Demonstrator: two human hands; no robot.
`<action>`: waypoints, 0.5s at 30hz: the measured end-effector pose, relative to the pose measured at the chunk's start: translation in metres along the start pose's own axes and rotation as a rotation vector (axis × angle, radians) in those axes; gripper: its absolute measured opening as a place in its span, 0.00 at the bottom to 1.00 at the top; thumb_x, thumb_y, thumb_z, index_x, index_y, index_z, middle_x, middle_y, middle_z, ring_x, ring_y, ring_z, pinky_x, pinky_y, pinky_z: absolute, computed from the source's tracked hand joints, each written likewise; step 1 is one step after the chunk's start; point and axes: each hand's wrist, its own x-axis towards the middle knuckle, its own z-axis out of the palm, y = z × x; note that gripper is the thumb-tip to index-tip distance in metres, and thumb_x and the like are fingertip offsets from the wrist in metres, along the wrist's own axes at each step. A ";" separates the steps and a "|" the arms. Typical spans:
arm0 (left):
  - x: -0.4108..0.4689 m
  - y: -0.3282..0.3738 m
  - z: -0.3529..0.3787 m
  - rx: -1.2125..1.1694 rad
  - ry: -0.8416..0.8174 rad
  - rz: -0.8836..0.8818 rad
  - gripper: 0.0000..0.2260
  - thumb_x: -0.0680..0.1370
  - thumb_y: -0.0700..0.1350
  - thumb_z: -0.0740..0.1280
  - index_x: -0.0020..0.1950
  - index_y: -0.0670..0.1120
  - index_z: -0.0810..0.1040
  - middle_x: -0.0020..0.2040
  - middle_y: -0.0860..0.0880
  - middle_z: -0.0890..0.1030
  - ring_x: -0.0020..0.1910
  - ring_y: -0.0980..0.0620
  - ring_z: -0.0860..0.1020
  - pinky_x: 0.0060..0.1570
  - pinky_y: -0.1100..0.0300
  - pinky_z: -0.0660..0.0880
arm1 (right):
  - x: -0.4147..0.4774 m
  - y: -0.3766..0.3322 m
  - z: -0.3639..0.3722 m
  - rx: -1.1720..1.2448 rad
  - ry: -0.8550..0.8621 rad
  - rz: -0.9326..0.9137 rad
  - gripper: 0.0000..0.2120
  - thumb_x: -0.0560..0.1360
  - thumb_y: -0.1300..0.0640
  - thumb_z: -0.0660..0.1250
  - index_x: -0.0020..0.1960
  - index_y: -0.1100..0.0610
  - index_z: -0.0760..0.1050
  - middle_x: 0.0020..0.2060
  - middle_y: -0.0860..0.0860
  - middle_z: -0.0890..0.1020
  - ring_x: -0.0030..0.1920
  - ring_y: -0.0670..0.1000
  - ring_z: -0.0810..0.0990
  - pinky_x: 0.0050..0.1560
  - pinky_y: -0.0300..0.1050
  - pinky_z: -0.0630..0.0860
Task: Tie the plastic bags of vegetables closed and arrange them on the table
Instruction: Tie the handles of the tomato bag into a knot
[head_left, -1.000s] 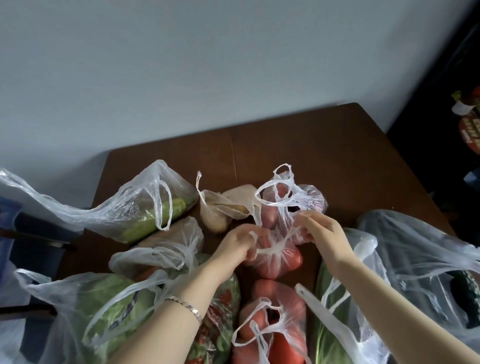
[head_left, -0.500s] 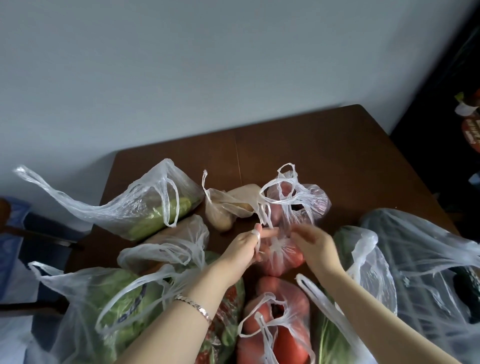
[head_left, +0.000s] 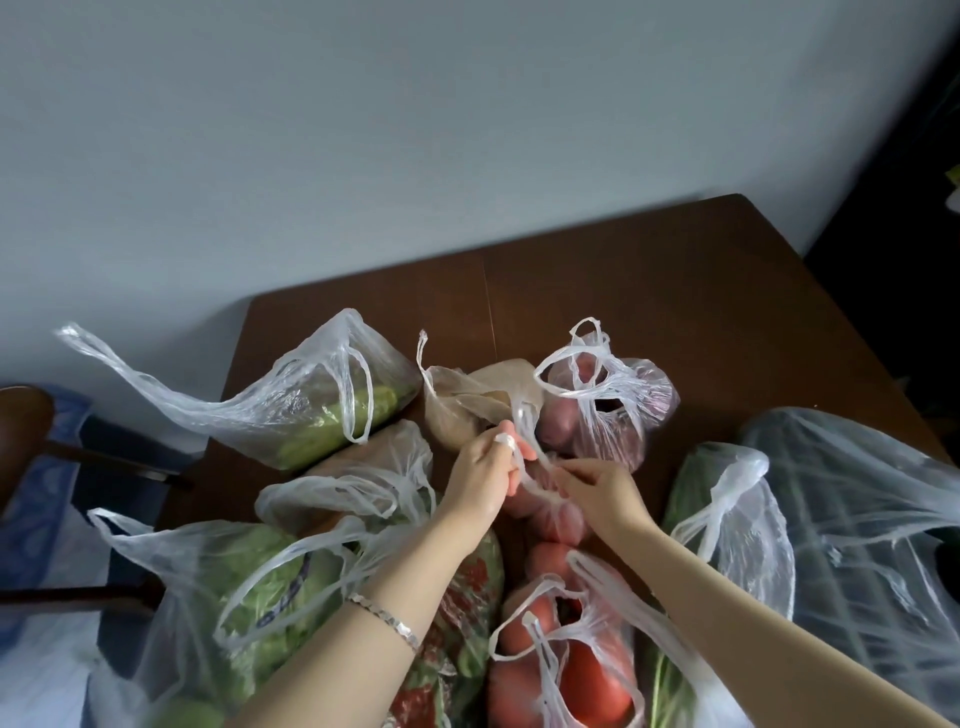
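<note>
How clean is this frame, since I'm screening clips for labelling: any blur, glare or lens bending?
Head view: flat, dim light with no hard shadows; only a soft sheen on the bag of tomatoes, no blown-out glare; the left hand and right hand, pinching its handles, look slightly soft; wide-angle bending shows along the right margin, which falls into darkness.
</note>
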 end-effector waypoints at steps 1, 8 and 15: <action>0.001 0.005 0.002 -0.023 -0.053 -0.009 0.18 0.81 0.43 0.53 0.34 0.42 0.73 0.20 0.54 0.70 0.23 0.61 0.69 0.36 0.66 0.69 | 0.000 -0.001 0.001 -0.079 -0.034 -0.038 0.08 0.73 0.59 0.68 0.37 0.53 0.82 0.28 0.48 0.81 0.31 0.41 0.72 0.37 0.41 0.70; 0.014 0.024 0.030 -0.107 -0.355 -0.084 0.13 0.80 0.38 0.57 0.38 0.43 0.76 0.25 0.53 0.73 0.26 0.58 0.75 0.31 0.67 0.72 | -0.008 -0.005 -0.004 -0.228 -0.148 -0.132 0.19 0.71 0.64 0.66 0.27 0.47 0.71 0.20 0.40 0.77 0.27 0.33 0.74 0.33 0.28 0.68; 0.028 0.001 0.024 0.620 -0.287 0.123 0.14 0.77 0.41 0.58 0.62 0.46 0.73 0.54 0.47 0.75 0.52 0.51 0.74 0.57 0.60 0.70 | -0.007 0.010 0.000 0.173 -0.088 0.005 0.18 0.75 0.63 0.64 0.29 0.49 0.76 0.20 0.41 0.76 0.25 0.36 0.70 0.33 0.33 0.67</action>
